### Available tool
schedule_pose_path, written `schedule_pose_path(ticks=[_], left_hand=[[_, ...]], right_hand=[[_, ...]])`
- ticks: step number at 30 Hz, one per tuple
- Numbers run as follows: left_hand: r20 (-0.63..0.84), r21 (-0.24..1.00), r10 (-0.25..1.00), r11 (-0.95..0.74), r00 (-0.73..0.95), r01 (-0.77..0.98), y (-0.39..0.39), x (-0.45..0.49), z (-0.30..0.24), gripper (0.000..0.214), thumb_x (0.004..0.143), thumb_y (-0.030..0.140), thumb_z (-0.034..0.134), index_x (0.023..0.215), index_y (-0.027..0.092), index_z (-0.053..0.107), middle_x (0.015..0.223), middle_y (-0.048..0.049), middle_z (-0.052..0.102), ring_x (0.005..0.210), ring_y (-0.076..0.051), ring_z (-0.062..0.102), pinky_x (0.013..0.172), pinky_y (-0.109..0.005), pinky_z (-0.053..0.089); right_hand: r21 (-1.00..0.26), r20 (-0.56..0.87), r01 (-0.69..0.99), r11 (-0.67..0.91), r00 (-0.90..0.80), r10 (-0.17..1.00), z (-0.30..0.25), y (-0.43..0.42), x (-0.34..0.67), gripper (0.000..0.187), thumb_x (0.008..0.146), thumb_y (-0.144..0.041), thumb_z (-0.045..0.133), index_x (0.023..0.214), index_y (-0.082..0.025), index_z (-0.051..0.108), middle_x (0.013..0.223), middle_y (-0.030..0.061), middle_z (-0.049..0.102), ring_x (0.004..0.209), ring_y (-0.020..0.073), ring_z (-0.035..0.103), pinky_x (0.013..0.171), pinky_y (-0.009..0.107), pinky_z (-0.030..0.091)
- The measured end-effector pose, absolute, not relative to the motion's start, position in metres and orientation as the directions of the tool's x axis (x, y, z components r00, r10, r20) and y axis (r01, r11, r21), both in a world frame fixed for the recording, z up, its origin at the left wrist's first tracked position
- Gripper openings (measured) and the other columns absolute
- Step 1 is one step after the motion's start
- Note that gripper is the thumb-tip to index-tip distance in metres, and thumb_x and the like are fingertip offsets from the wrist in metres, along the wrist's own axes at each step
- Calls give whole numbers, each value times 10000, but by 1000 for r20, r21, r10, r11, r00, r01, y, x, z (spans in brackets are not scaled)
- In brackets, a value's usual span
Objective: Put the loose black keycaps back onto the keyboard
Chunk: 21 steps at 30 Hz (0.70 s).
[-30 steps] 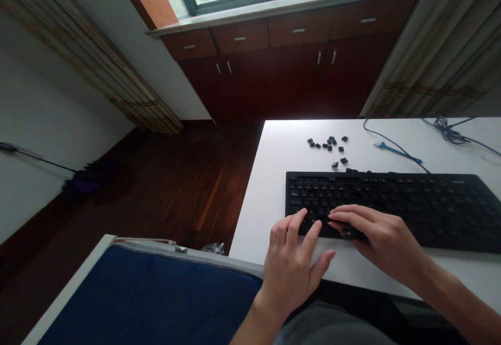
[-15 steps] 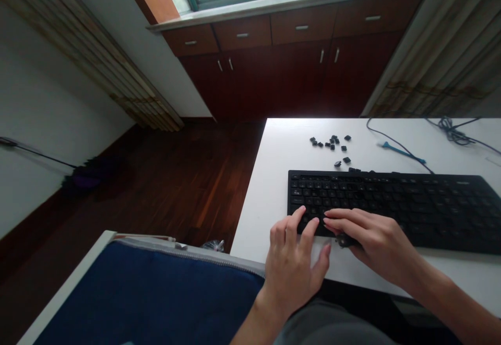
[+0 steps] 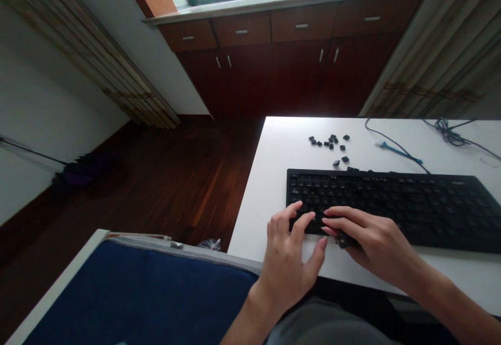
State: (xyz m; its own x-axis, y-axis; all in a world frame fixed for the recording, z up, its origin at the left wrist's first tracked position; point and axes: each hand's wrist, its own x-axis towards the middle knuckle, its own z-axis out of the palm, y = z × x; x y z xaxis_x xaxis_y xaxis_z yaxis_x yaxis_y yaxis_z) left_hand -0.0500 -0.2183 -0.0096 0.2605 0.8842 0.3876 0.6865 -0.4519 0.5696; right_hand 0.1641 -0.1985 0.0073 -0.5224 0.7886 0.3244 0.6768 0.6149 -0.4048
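Observation:
A black keyboard (image 3: 410, 199) lies along the near edge of the white table (image 3: 289, 141). Over its lower left corner is my left hand (image 3: 287, 251), fingers spread and thumb held apart, fingertips at the keys. My right hand (image 3: 373, 238) is to the right of it, fingers curled, with the index and middle fingertips at the bottom row of keys. A small dark object (image 3: 342, 239) shows under its fingers, gripped there; its kind is hidden. Several loose black keycaps (image 3: 331, 141) lie scattered behind the keyboard.
Behind the keyboard lies a blue tool (image 3: 401, 152) with a pale tip, crossed by a cable (image 3: 381, 132). More coiled cable (image 3: 450, 131) is at the back right. A navy fabric-covered piece (image 3: 148, 293) with a white frame stands left of the table.
My left hand has drawn back slightly to the left, its fingers lifting a little off the keys. My right hand has hardly moved and still grips the dark object. The view has shifted slightly.

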Motion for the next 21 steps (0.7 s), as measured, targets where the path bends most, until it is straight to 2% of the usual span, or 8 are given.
schedule_pose_path(ticks=[3,4,6,8,10,13,18,21], left_hand=[[415,610,882,-451,223,652,-202,-58,-5,415,914,244,613,1319,221,529,1386,-142,495,1268,-286,482,1069,-475,444],[425,614,881,-449,207,649,-196,-61,-6,401,921,230,603,1316,221,532,1380,-136,496,1271,-277,479,1079,-467,435],[414,650,896,-416,163,636,-186,-68,-9,362,942,214,574,1302,219,539,1362,-124,505,1274,-258,477,1097,-457,420],[351,721,930,-346,114,600,-179,-73,-13,333,963,220,545,1296,224,540,1350,-116,510,1272,-245,487,1095,-447,427],[290,792,954,-282,73,542,-178,-76,-16,317,976,236,528,1292,230,543,1351,-113,509,1273,-239,499,1067,-425,460],[263,846,964,-254,49,469,-181,-78,-17,299,976,244,530,1274,236,558,1356,-107,503,1269,-234,508,1018,-392,501],[257,857,965,-254,55,448,-184,-78,-15,281,970,242,541,1250,230,571,1348,-111,506,1257,-237,520,1015,-395,506],[250,847,966,-253,72,467,-184,-79,-16,280,965,249,549,1244,236,573,1348,-108,505,1260,-239,520,1036,-406,495]], right_hand=[[-653,315,576,491,-383,868,23,-197,159,48,905,-216,624,948,-232,634,988,68,699,822,191,673,720,306,557],[-757,306,494,427,-310,900,30,-196,155,68,905,-250,637,857,-233,593,873,50,668,729,175,629,640,293,529],[-928,257,226,295,-181,949,48,-192,147,267,926,-317,603,705,-235,479,659,7,531,571,151,497,503,286,437],[-976,209,-89,198,-146,967,65,-186,136,392,961,-352,513,610,-234,385,529,-24,363,473,140,368,428,290,347],[-949,203,-279,149,-174,964,76,-180,125,464,973,-328,460,544,-228,313,470,-34,264,426,132,283,403,298,289],[-930,235,-332,158,-204,951,70,-173,111,515,967,-318,481,501,-221,283,443,-31,269,420,127,272,426,309,272],[-981,148,-159,109,-254,956,34,-163,104,573,970,-400,534,474,-213,318,444,-44,286,416,90,205,413,294,166],[-959,172,-259,111,-226,959,42,-160,116,536,983,-327,509,492,-215,326,443,-49,278,411,98,245,426,303,218]])
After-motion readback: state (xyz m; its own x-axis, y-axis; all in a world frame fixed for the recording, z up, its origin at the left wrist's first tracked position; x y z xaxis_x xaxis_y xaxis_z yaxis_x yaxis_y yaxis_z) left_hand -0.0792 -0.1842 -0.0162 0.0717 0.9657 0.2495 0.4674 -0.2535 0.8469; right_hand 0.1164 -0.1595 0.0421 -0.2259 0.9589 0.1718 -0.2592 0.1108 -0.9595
